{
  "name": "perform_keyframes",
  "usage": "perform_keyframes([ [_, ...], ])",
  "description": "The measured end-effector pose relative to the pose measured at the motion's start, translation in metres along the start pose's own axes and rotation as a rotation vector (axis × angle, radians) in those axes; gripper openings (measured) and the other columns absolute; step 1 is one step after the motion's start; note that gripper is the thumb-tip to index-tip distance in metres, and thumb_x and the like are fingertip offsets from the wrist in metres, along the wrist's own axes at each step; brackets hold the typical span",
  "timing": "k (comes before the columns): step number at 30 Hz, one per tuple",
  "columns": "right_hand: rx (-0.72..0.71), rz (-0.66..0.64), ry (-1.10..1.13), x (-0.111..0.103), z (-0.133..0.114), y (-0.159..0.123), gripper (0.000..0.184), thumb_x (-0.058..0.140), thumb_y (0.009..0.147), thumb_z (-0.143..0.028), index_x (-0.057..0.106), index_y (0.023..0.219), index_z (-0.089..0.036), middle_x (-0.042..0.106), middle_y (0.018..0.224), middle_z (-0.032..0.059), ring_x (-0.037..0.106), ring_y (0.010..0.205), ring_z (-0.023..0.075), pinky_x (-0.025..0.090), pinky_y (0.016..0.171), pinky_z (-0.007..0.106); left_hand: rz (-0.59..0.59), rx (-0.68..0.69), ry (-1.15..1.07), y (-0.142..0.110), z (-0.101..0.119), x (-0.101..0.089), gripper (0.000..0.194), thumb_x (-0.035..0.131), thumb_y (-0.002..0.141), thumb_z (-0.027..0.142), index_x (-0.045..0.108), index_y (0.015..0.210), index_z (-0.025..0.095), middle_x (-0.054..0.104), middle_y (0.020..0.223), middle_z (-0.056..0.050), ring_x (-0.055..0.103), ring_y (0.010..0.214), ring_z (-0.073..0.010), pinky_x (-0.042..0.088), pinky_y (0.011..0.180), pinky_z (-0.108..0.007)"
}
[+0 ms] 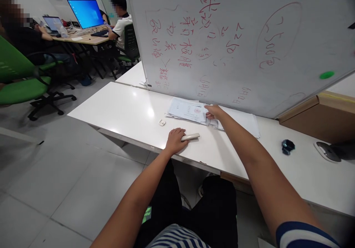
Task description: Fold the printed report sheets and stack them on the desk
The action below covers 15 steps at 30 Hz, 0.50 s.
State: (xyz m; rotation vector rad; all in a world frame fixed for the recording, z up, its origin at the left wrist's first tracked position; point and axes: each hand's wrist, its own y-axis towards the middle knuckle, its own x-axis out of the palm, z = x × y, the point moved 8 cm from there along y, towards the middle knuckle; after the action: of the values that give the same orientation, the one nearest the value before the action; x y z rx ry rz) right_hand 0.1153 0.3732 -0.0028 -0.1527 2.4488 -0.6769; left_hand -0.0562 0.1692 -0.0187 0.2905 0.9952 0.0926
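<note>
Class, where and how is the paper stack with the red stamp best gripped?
Take the paper stack probably by its near edge, from the wearer's side, pinching top and bottom: it lies flat, the whiteboard stands close behind, and the right hand is at its right end.

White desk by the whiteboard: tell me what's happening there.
A person is working with papers at the white desk. Their left grip is on one end of a pale, elongated object at the desk's near edge. Their right grip is at the right edge of the printed sheets; whether it pinches any is unclear. More papers lie to the right, below the whiteboard.
</note>
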Motion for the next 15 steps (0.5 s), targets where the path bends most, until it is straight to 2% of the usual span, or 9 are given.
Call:
perform_keyframes([
  [4,-0.032,-0.027,0.019,0.009,-0.003,0.002,0.05,0.061,0.079,-0.041,0.05,0.12,-0.015,0.061,0.11,0.0174,0.066,0.081,0.0221,0.057,0.065,0.034,-0.004,0.004,-0.003,0.001,0.001,-0.002,0.02,0.064,0.076,0.035,0.061,0.092,0.023,0.06,0.121,-0.005,0.049,0.118,-0.0239,0.037,0.103,-0.041],
  [8,-0.067,0.034,-0.049,0.004,0.0,0.006,0.053,0.062,0.077,-0.043,0.05,0.12,-0.017,0.057,0.119,0.0171,0.062,0.094,0.0255,0.055,0.073,0.04,-0.02,-0.011,-0.018,0.001,0.003,-0.002,0.021,0.064,0.077,0.036,0.062,0.092,0.023,0.06,0.121,-0.006,0.049,0.119,-0.0247,0.037,0.104,-0.042],
  [11,-0.082,0.05,-0.108,-0.001,0.005,0.004,0.051,0.061,0.077,-0.043,0.052,0.119,-0.016,0.057,0.122,0.0179,0.058,0.102,0.0285,0.052,0.078,0.043,-0.012,-0.017,-0.092,-0.004,0.004,-0.004,0.028,0.063,0.078,0.042,0.061,0.099,0.023,0.059,0.122,-0.006,0.049,0.12,-0.0243,0.037,0.104,-0.042],
  [13,-0.096,0.048,-0.134,-0.003,0.009,-0.001,0.051,0.059,0.079,-0.042,0.052,0.121,-0.015,0.054,0.127,0.0184,0.055,0.111,0.03,0.049,0.085,0.043,0.033,-0.046,-0.192,-0.003,-0.002,-0.012,0.033,0.054,0.085,0.045,0.058,0.108,0.023,0.057,0.126,-0.007,0.05,0.12,-0.0221,0.039,0.102,-0.039],
  [15,-0.128,0.047,-0.148,-0.003,0.012,-0.007,0.054,0.058,0.08,-0.043,0.05,0.126,-0.015,0.047,0.137,0.0177,0.047,0.123,0.0306,0.043,0.095,0.042,0.141,-0.122,-0.271,0.007,-0.02,-0.03,0.034,0.042,0.092,0.044,0.053,0.114,0.021,0.055,0.128,-0.009,0.05,0.12,-0.0193,0.042,0.099,-0.035],
])
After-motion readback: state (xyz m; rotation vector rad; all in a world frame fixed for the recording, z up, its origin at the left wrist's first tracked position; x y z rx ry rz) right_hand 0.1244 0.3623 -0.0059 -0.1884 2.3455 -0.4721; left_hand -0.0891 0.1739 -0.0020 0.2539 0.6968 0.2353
